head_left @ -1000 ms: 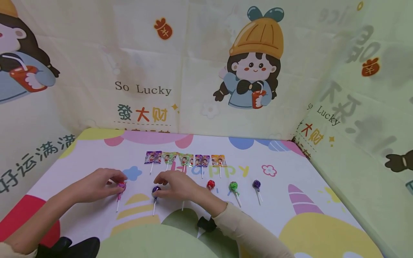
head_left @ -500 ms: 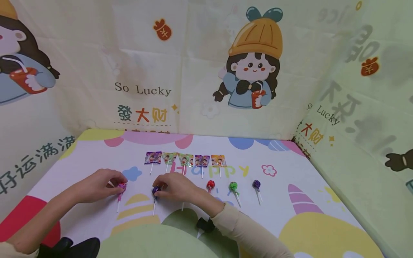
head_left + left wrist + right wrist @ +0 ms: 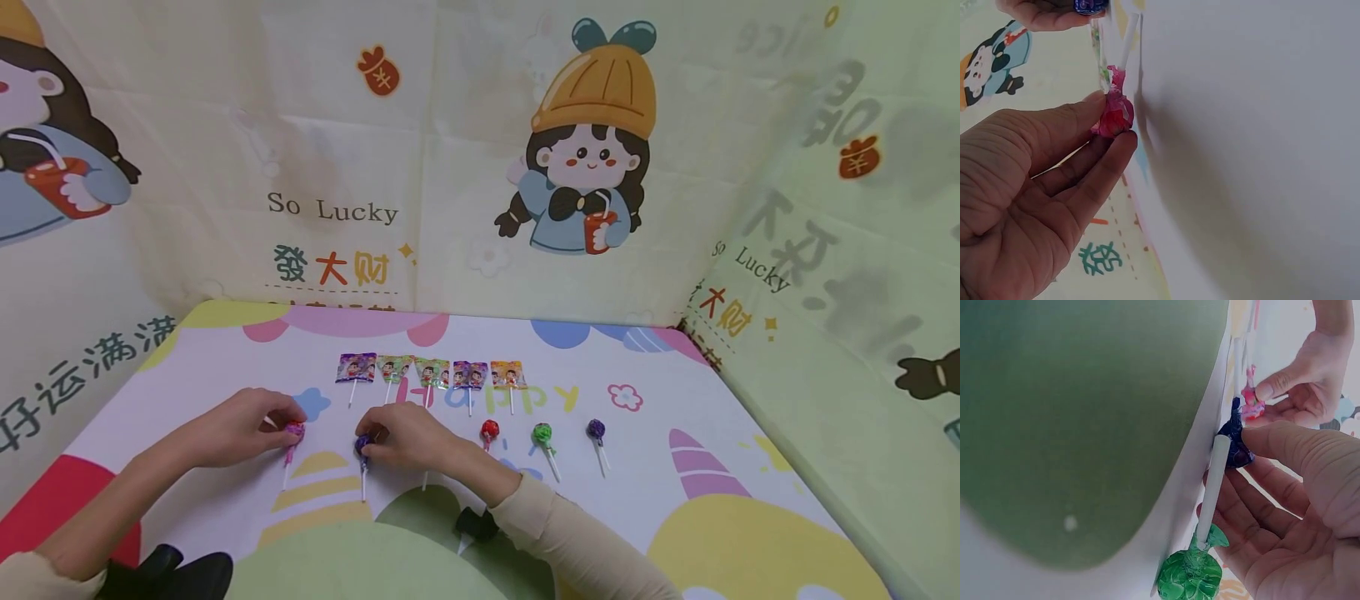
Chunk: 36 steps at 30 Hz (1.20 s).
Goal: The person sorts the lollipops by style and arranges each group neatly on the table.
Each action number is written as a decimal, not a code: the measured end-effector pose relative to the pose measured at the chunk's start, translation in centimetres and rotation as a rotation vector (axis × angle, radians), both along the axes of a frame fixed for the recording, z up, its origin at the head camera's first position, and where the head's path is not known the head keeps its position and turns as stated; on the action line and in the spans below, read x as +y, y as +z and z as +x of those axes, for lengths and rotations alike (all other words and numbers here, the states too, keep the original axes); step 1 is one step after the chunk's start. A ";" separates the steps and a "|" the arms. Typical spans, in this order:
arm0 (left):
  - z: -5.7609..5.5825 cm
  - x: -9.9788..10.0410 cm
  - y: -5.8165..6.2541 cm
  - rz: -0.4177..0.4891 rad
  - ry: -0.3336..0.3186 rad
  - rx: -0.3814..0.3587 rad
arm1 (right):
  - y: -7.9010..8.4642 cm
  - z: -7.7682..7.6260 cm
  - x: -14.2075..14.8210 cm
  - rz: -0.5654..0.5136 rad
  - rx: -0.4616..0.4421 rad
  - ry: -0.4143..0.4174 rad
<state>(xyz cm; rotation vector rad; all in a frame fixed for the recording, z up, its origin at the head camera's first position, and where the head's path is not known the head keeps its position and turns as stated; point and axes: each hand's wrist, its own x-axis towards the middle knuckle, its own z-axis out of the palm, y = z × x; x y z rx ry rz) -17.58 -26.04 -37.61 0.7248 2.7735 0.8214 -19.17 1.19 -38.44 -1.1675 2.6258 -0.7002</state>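
My left hand (image 3: 238, 427) pinches a pink-wrapped lollipop (image 3: 1117, 117) by its round head, between thumb and fingertips. Its white stick points toward the near side of the table. To the right, my right hand (image 3: 411, 435) holds a dark purple lollipop (image 3: 1235, 440) by the head with thumb and fingers. A green lollipop (image 3: 1190, 575) lies close by that hand in the right wrist view; from the head camera the hand covers its head. Farther right lie a red lollipop (image 3: 490, 429), another green lollipop (image 3: 543, 434) and another purple lollipop (image 3: 596, 428).
Behind the hands runs a row of several flat-packed lollipops in purple (image 3: 356, 367), green and orange (image 3: 507, 374) wrappers. The table (image 3: 630, 358) wears a printed cloth. Patterned curtains (image 3: 457, 150) enclose its back and sides.
My left hand and the pink lollipop have shifted slightly right. The fingers of my right hand have closed on the purple lollipop, which has moved a touch to the right.
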 end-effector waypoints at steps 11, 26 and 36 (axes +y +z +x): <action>-1.3 2.9 0.7 0.042 -0.086 0.036 | -0.4 0.0 0.0 -0.005 -0.005 -0.013; -2.8 5.1 -0.2 0.027 -0.069 -0.023 | -0.6 0.0 0.3 -0.018 -0.016 0.008; -2.9 5.1 -0.2 0.038 -0.061 -0.029 | -0.3 0.1 0.5 -0.016 -0.025 0.001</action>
